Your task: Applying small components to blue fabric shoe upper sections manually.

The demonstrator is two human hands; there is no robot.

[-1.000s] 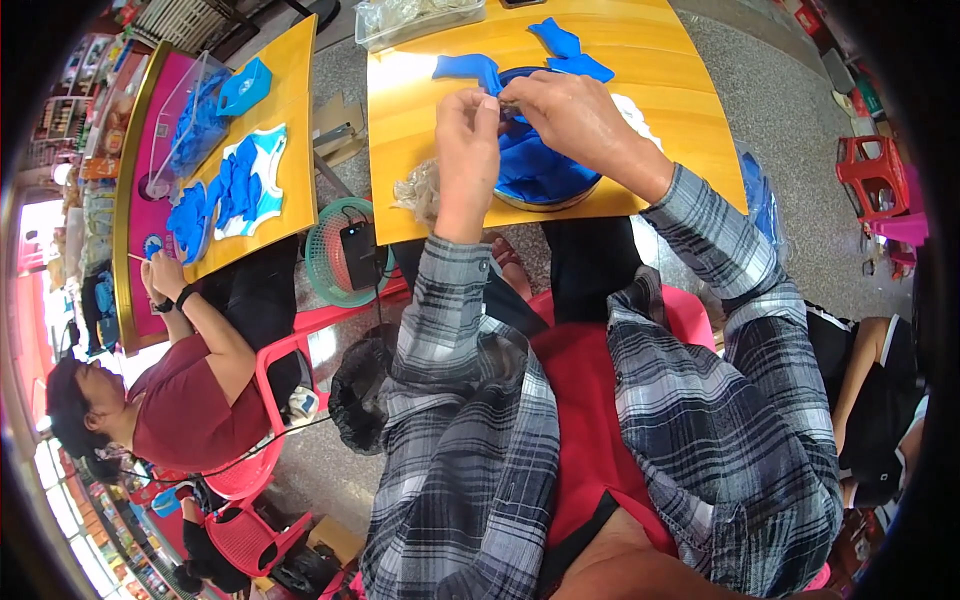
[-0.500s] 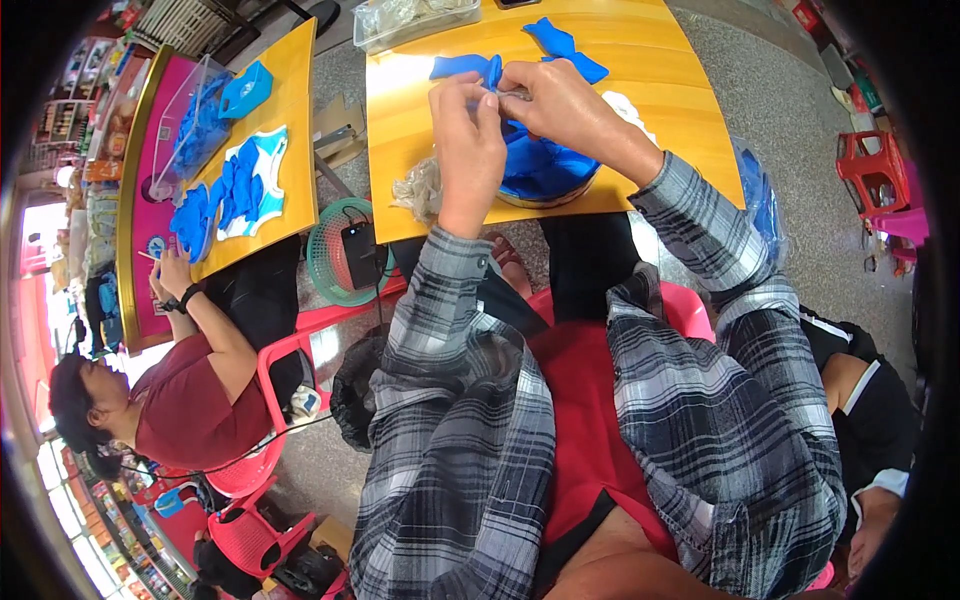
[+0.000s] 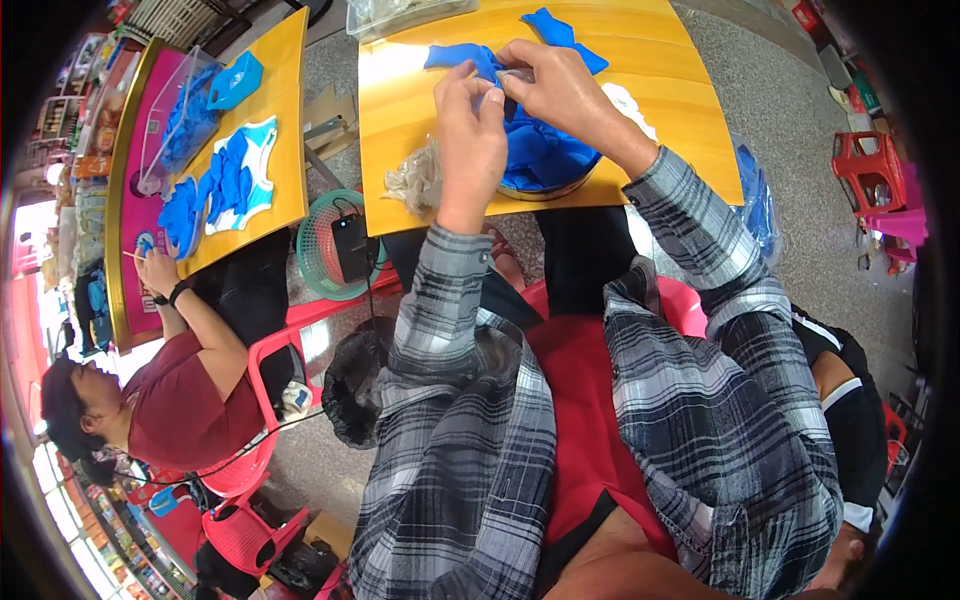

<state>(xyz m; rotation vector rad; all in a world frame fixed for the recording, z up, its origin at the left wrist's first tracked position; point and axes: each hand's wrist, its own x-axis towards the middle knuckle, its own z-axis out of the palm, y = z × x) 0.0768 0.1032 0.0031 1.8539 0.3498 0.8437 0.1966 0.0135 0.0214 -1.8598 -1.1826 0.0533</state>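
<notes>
Speckled grey floor (image 3: 810, 190) spreads around the yellow wooden counter (image 3: 670, 65), where someone in a checked shirt (image 3: 440, 450) sits with both bare hands raised over the near half. From where I stand, the left hand (image 3: 471, 145) and the right hand (image 3: 568, 95) come together there, fingers bent and tips almost meeting. Some greyish bit (image 3: 516, 76) shows beside the right thumb, but the rest is covered, so I can't tell whether either hand grips anything, or what.

Closest to those tips is a strip of blue cloth (image 3: 452, 56). It lies on the counter just past the left fingertips, its long axis running roughly crosswise, one end out to the left, the other lost behind the fingers. Whether that hidden end is touched, I can't make out. The left hand is nearer to the length that shows; the right comes in from the opposite side. To my eye that is the relation that counts: cloth on the far left side of the fingers.

On the near side, just below the tips, a blue heap (image 3: 545, 155) fills a round bowl (image 3: 548, 194), its far part hidden by the hands. Further out, a crumpled pale bag (image 3: 412, 180) sits left of the left wrist, more blue pieces (image 3: 550, 27) lie beyond the right hand, and a clear box (image 3: 412, 22) stands at the far left.
</notes>
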